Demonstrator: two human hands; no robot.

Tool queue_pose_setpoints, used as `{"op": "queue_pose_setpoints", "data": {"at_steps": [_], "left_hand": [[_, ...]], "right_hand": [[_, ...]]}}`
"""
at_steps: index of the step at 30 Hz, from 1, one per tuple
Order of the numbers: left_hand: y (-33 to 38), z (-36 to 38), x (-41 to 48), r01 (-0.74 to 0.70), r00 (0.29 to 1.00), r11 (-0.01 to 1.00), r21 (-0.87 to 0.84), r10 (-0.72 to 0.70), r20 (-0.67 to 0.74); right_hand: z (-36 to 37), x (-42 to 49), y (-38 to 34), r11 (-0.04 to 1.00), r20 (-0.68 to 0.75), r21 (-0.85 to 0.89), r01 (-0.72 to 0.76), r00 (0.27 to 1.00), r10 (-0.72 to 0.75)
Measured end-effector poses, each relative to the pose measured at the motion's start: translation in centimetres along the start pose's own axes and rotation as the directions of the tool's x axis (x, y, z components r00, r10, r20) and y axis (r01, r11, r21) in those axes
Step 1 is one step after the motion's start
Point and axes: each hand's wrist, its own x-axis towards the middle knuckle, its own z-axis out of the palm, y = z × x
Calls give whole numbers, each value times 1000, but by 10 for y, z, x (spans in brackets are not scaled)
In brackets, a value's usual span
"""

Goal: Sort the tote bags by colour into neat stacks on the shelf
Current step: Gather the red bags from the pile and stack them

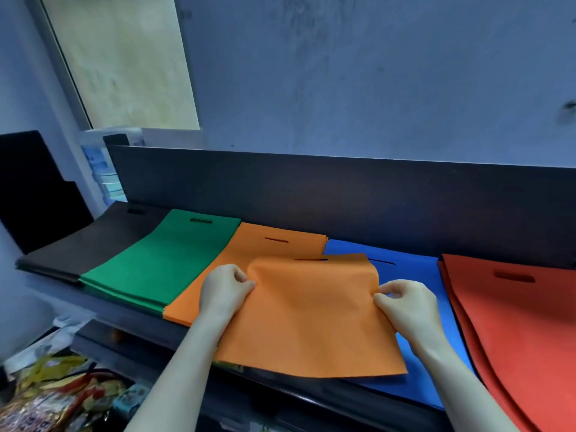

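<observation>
On the shelf [134,319], the left hand [224,286] pinches the loose orange bag [311,316] at its left edge, over the orange stack [249,244]. The bag stretches between both grips, overlapping the blue stack [414,266], and the right hand [405,304] pinches its right edge.

Single head view, forward and down, close over the shelf [311,397]

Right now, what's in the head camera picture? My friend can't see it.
The left hand and right hand pinch an orange tote bag over the orange stack and blue stack. A black stack, green stack and red stack share the shelf.
</observation>
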Motion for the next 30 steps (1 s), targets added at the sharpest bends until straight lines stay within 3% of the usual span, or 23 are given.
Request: {"op": "queue_pose_setpoints", "data": {"at_steps": [7,10,15,25,30], "left_hand": [[-30,-40,67,-103,987,994,-37,97,-131],[-48,-44,100,-81,996,996,32,82,-35],[-84,-28,130,-65,979,986,156,32,204],[-100,-15,155,-157,971,983,100,135,198],[-100,-15,157,-177,970,960,218,132,203]], "right_hand": [[59,9,-50,1000,-66,13,21,998,-20],[89,16,-59,999,-45,-29,-40,998,38],[132,22,-49,949,2,-286,-131,991,137],[154,19,-56,892,-97,-438,-112,992,77],[151,15,-58,884,-100,-448,-132,990,97]]}}
